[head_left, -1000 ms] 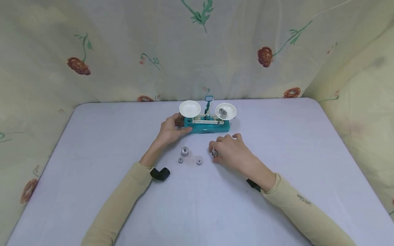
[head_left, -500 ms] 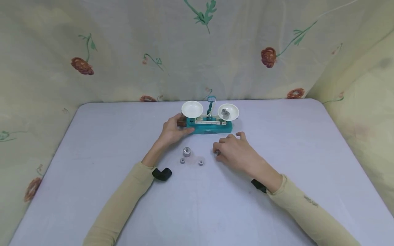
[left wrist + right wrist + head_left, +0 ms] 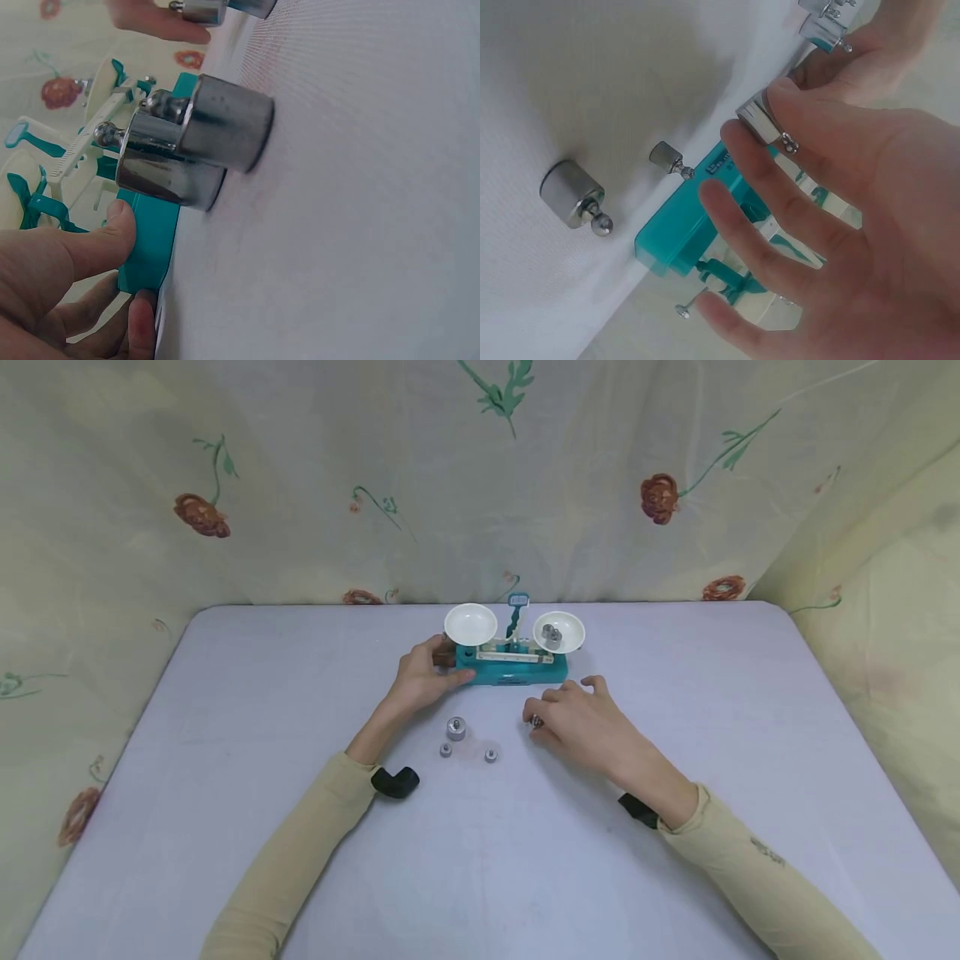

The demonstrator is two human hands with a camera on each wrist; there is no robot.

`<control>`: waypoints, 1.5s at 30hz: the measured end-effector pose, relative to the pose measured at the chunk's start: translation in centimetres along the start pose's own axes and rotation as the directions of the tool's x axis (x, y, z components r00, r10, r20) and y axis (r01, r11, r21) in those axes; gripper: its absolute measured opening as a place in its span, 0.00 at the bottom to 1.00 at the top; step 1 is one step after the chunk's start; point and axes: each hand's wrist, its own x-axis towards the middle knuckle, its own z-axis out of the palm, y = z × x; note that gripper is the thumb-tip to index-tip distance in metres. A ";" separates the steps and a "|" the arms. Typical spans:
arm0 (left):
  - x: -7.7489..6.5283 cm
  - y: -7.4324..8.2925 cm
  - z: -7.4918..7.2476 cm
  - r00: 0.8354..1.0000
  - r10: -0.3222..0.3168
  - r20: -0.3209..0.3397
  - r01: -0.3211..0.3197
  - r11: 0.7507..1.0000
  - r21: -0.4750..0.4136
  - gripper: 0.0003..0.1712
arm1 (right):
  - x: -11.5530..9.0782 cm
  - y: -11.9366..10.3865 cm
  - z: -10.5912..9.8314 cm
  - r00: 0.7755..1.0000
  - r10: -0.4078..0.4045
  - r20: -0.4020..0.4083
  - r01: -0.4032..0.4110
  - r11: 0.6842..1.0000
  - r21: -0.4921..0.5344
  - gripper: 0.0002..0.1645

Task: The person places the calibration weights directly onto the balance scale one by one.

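Note:
A teal balance scale (image 3: 512,673) stands at the back of the table. My left hand (image 3: 424,679) grips the left end of its base, the thumb on the front side and fingers around the end, also seen in the left wrist view. Its left pan (image 3: 470,625) is bare; the right pan (image 3: 571,632) bears small metal weights (image 3: 552,637). My right hand (image 3: 581,727) is in front of the scale's right end, pinching a shiny cylindrical weight with a knob (image 3: 759,120) between thumb and index finger. The other fingers spread apart, relaxed.
One larger weight (image 3: 456,729) and two smaller weights, a left one (image 3: 446,750) and a right one (image 3: 491,756), stand on the white-covered table (image 3: 480,877) between the forearms. A flowered curtain (image 3: 300,485) hangs behind the table's back edge.
My right hand has moved slightly up and toward the scale with the pinched weight. The left hand keeps its grip on the base. The head view has shifted a little.

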 end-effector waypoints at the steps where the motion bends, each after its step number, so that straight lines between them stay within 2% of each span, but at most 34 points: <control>1: 0.0 0.0 0.0 1.000 0.000 0.000 0.000 1.000 0.000 0.38 | 0.0 0.0 0.0 1.000 -0.002 -0.002 0.002 1.000 -0.001 0.10; 8: 0.0 0.0 0.0 1.000 0.000 -0.002 0.000 1.000 -0.005 0.38 | -0.1 0.1 -0.4 1.000 -0.014 -0.020 0.013 1.000 -0.016 0.10; 20: 0.0 0.1 0.1 1.000 0.000 -0.002 0.000 1.000 -0.007 0.38 | -0.1 0.5 -1.4 1.000 0.022 -0.021 -0.022 1.000 0.008 0.13; 28: 0.0 -0.1 0.0 1.000 -0.004 -0.009 0.004 1.000 0.000 0.39 | 0.0 0.8 -1.7 0.997 0.031 -0.069 -0.031 1.000 0.004 0.16; 35: 0.0 -0.1 -0.1 1.000 -0.011 -0.004 0.011 1.000 0.002 0.39 | 0.0 0.9 -1.9 0.995 0.028 -0.100 -0.026 0.999 0.024 0.13; 45: 0.1 -0.3 0.0 1.000 0.001 -0.003 -0.001 1.000 0.000 0.38 | 0.1 1.2 -2.3 0.982 0.022 -0.190 -0.020 1.000 0.015 0.11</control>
